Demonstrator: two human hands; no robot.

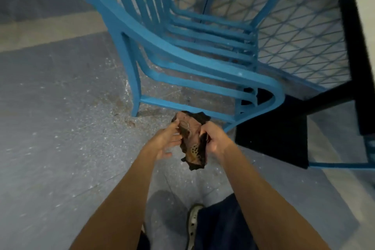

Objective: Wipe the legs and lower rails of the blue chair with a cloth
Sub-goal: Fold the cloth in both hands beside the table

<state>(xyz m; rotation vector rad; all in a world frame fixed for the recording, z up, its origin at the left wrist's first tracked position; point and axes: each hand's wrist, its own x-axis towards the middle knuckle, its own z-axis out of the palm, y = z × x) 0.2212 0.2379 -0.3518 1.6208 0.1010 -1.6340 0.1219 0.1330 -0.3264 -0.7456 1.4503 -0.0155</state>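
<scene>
right hand (215,140) grip: clamped on crumpled brown patterned cloth (192,140) | left hand (166,142): fingers straight, touching cloth | blue slatted chair (203,63) lower rail (182,106): just beyond cloth, running left-right

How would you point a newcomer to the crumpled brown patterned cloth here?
Start at the blue slatted chair filling the upper picture, then drop to its low side rail. Just below it the right hand grips a crumpled brown patterned cloth, the left hand touching it; nothing else nearby is patterned fabric.
</scene>
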